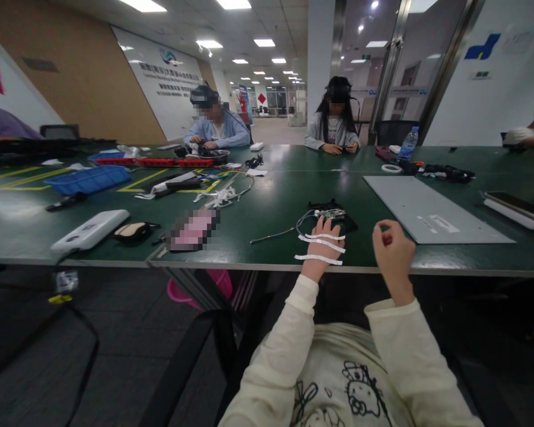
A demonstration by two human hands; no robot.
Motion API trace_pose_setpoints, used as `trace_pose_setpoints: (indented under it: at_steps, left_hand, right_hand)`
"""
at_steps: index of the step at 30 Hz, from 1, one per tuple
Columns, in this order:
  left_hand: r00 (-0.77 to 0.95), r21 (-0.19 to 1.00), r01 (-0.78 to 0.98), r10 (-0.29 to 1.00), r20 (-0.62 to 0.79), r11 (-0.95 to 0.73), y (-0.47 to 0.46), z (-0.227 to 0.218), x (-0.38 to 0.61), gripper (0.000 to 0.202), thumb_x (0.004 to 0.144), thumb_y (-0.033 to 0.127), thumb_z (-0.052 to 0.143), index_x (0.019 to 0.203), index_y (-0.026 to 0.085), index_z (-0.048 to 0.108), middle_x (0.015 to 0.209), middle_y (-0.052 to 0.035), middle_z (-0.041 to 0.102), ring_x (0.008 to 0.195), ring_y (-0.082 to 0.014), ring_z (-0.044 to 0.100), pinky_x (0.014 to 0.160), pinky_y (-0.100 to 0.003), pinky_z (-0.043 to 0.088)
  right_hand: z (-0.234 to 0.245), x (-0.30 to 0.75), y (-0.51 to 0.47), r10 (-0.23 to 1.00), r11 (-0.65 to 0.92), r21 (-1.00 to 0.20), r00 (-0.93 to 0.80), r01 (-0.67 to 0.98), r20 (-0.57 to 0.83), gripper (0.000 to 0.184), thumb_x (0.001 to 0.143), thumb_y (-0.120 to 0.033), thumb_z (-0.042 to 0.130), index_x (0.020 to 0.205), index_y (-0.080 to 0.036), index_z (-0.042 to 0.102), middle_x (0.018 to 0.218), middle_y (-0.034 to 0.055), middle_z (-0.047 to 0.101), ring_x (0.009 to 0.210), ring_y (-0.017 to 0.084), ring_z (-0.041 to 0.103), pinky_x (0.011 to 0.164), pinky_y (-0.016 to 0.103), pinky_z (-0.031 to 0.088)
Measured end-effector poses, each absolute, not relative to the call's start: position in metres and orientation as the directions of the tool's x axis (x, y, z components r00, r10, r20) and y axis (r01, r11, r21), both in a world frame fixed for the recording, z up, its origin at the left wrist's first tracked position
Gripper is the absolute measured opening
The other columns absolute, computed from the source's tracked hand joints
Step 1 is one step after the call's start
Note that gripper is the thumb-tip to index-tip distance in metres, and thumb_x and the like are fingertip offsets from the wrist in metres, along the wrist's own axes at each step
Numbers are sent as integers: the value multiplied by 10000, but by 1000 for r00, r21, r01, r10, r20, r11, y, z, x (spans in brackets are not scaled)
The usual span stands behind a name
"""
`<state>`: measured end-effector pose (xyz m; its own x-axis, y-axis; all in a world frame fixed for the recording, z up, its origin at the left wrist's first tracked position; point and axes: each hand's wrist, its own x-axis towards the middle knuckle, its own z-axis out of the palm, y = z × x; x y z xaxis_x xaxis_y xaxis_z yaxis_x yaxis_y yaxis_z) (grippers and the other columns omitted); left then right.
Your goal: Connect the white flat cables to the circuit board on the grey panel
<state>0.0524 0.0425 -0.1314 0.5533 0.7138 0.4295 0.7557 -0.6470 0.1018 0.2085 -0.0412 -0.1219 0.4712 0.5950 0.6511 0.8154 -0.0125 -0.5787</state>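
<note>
My left hand (323, 244) rests on the green table with its fingers stretched forward. Three white tape strips (321, 241) lie across its back. Its fingertips reach the near edge of a small circuit board (330, 214), which sits on a black frame-like part (349, 223). A thin cable (273, 235) runs from the board to the left. To the right, my right hand (394, 254) is raised at the table's front edge, thumb and fingers curled together in a pinch. Whatever is between those fingertips, if anything, is too small to make out.
A grey panel (431, 210) lies to the right. Left are a pink phone-like object (194, 230), a white power bank (91, 231) and a blue tray (89, 179). Across the table (280, 196) sit two people; a water bottle (408, 144) stands at back right.
</note>
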Motion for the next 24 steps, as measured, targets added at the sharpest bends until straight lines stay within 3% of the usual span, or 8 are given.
trace_pose_setpoints:
  at_steps: [3,5,7,10,13,20,24]
  left_hand:
    - [559,101,753,713,422,-650,42,-131,52,320,927,305,479,1189,150,576,1405,-158,472,1405,-343,301,1052,-526,416]
    - [560,98,757,718,412,-646,42,-130,52,325,926,314,481,1192,154,575,1411,-158,468,1408,-343,296,1049,-531,416]
    - [553,89,769,727,407,-634,42,-129,52,322,920,316,489,1191,166,575,1415,-148,466,1409,-338,296,1050,-526,415]
    - [537,71,786,734,416,-615,43,-129,54,326,910,319,501,1198,183,569,1412,-133,472,1407,-322,304,1073,-510,393]
    - [528,53,794,730,434,-606,42,-129,56,347,903,320,505,1220,187,554,1421,-132,462,1417,-310,289,1109,-506,347]
    - [543,23,802,745,387,-597,42,-118,56,451,884,333,507,1317,209,497,1487,-137,389,1431,-335,248,1110,-565,301]
    - [626,-36,767,737,254,-640,74,-92,49,700,813,470,597,1430,222,375,1556,-145,276,1460,-373,135,1124,-620,206]
  right_hand:
    - [-112,276,-7,569,-152,-533,514,833,642,354,880,-383,427,1043,-157,645,809,99,649,764,232,597,777,369,450]
    - [-114,317,16,608,-257,-470,519,844,600,417,846,-377,461,1131,-123,629,1031,172,632,980,291,580,870,427,439]
    - [-125,349,35,653,-414,-397,571,819,497,550,829,-434,494,1268,-111,562,1255,231,528,1160,377,491,927,525,404]
    - [-146,377,52,733,-572,-296,638,765,235,609,864,-545,416,1311,-150,539,1374,236,426,1292,476,335,974,666,292]
    - [-161,389,59,771,-601,-242,633,762,78,626,902,-589,284,1319,-198,540,1395,222,408,1324,482,294,1002,708,198]
    - [-164,396,65,818,-543,-207,568,814,87,738,877,-689,207,1361,-218,506,1415,215,401,1321,483,300,1004,716,191]
    - [-165,404,76,838,-522,-193,542,831,67,780,864,-720,179,1404,-233,461,1455,208,362,1336,487,282,1010,720,185]
